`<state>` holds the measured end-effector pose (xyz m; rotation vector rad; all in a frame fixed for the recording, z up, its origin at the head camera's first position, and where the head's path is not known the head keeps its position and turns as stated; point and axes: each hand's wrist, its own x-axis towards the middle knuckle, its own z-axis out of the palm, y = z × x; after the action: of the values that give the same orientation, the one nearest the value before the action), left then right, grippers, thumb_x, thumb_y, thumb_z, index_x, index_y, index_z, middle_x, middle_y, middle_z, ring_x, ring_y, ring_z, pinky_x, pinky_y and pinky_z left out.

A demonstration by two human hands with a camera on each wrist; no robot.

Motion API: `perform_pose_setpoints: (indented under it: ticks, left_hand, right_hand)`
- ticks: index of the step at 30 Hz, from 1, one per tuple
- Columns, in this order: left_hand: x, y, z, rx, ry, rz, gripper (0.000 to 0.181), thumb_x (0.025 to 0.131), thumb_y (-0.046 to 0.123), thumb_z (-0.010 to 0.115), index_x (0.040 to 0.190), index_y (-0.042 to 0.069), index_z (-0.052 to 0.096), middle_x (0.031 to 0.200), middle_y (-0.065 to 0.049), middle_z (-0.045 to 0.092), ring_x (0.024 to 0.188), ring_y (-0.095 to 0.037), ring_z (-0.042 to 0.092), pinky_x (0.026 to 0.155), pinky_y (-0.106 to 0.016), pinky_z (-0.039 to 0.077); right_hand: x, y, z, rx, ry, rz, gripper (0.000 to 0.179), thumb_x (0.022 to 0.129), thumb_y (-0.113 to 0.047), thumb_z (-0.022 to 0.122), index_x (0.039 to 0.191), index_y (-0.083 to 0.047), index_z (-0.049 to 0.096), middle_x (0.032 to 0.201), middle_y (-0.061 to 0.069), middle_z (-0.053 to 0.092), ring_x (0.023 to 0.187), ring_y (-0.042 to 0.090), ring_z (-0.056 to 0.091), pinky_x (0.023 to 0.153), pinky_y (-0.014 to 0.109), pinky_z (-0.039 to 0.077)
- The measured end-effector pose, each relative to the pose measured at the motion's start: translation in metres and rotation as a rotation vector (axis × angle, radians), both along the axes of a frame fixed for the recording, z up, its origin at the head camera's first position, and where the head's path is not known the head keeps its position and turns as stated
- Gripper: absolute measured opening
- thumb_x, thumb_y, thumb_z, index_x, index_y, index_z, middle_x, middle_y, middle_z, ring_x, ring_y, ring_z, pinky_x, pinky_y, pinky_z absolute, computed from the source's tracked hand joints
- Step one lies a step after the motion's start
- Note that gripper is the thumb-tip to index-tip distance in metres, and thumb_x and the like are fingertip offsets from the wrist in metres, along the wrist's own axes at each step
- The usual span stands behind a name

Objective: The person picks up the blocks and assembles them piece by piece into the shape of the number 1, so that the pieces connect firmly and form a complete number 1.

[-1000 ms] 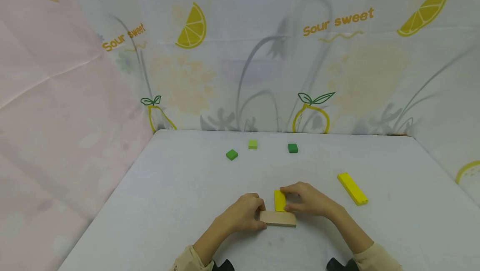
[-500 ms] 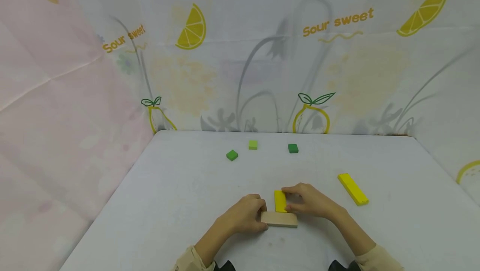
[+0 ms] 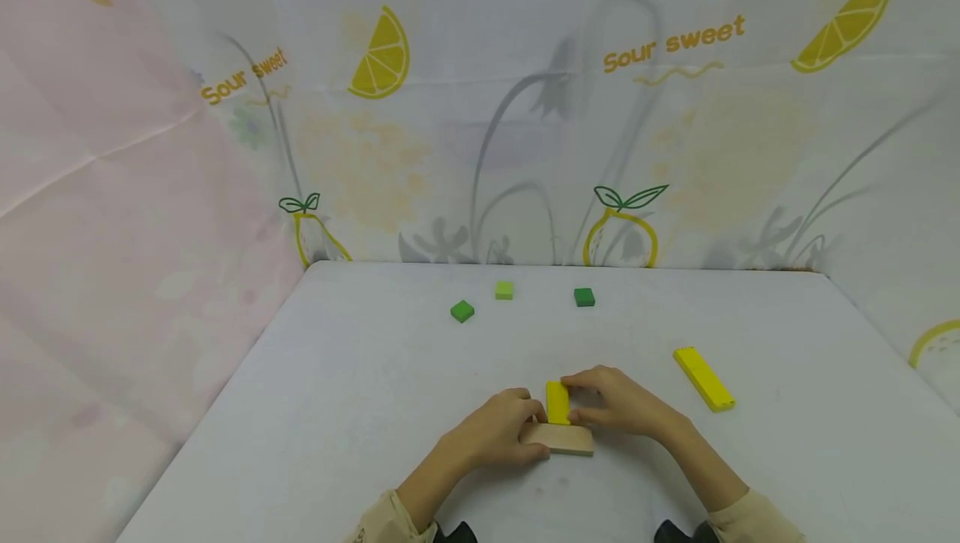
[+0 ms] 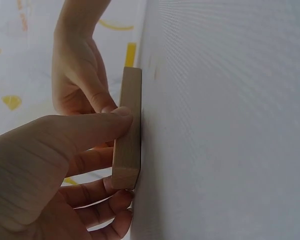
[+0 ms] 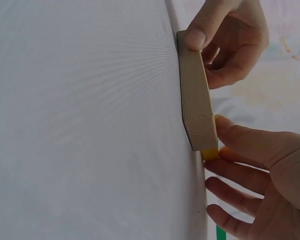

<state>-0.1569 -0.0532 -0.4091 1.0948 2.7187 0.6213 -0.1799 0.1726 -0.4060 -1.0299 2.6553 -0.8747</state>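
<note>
A plain wooden block (image 3: 566,439) lies flat on the white table, crosswise in front of the person. The left hand (image 3: 491,430) grips its left end, and in the left wrist view the thumb (image 4: 102,127) lies on the wooden block's near side. Just behind, a yellow block (image 3: 557,403) points away from the person, its near end against or very close to the wooden one. On its right side the right hand (image 3: 618,401) holds it between thumb and fingers. In the right wrist view the wooden block (image 5: 196,95) hides most of the yellow block (image 5: 210,154).
Another yellow block (image 3: 704,379) lies slanted on the table to the right. Farther back sit a green block (image 3: 462,311), a light green block (image 3: 504,290) and a dark green block (image 3: 584,297). A printed cloth (image 3: 480,109) hangs behind the table (image 3: 337,359).
The left hand has slid right along the wooden block, so its thumb and fingers cover more of that end. Right hand and blocks stay nearly where they were.
</note>
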Motion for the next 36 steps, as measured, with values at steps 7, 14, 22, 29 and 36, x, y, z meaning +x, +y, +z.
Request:
perform_pose_setpoints:
  ticks: [7,14,22,29,36]
  left_hand:
    - [-0.0003,-0.0002,-0.0004,0.017,-0.011,-0.003,0.027,0.078,0.027,0.076,0.096,0.008,0.069,0.075,0.01,0.047,0.063,0.0,0.037,0.055,-0.012,0.033]
    - [0.0001,-0.001,-0.0016,0.025,-0.039,0.006,0.029,0.078,0.027,0.076,0.099,0.007,0.07,0.076,0.009,0.048,0.063,0.0,0.037,0.055,-0.012,0.033]
    - [-0.0019,-0.0038,-0.0005,0.042,-0.051,-0.028,0.031,0.078,0.022,0.077,0.103,0.005,0.069,0.078,0.008,0.049,0.065,0.001,0.038,0.056,-0.011,0.035]
    - [-0.0035,-0.0046,-0.0033,0.056,-0.056,-0.027,0.03,0.078,0.021,0.077,0.102,0.005,0.069,0.078,0.009,0.049,0.066,0.001,0.038,0.057,-0.011,0.035]
    - [-0.0016,-0.0049,-0.0024,0.06,-0.051,-0.017,0.029,0.078,0.022,0.077,0.101,0.005,0.069,0.079,0.009,0.05,0.066,0.001,0.039,0.058,-0.011,0.036]
  right_hand:
    - [-0.0019,-0.0012,0.0001,-0.004,0.0,0.005,0.048,0.086,-0.027,0.068,0.118,0.007,0.059,0.117,0.016,0.063,0.108,0.032,0.058,0.091,0.047,0.045]
    - [-0.0048,0.0,0.0015,-0.01,-0.027,0.008,0.048,0.085,-0.027,0.07,0.118,0.005,0.061,0.117,0.014,0.064,0.109,0.032,0.058,0.091,0.047,0.045]
    - [-0.0058,0.0009,0.0002,-0.014,-0.025,0.007,0.048,0.084,-0.026,0.07,0.119,0.005,0.061,0.117,0.014,0.064,0.109,0.031,0.058,0.092,0.047,0.045]
    - [-0.0046,-0.0002,0.0009,-0.012,-0.014,0.007,0.048,0.084,-0.027,0.07,0.118,0.006,0.06,0.116,0.014,0.064,0.108,0.031,0.058,0.091,0.047,0.045]
    - [-0.0037,-0.0006,0.0006,-0.017,-0.012,0.009,0.048,0.085,-0.026,0.069,0.118,0.006,0.06,0.116,0.015,0.064,0.107,0.031,0.058,0.09,0.046,0.046]
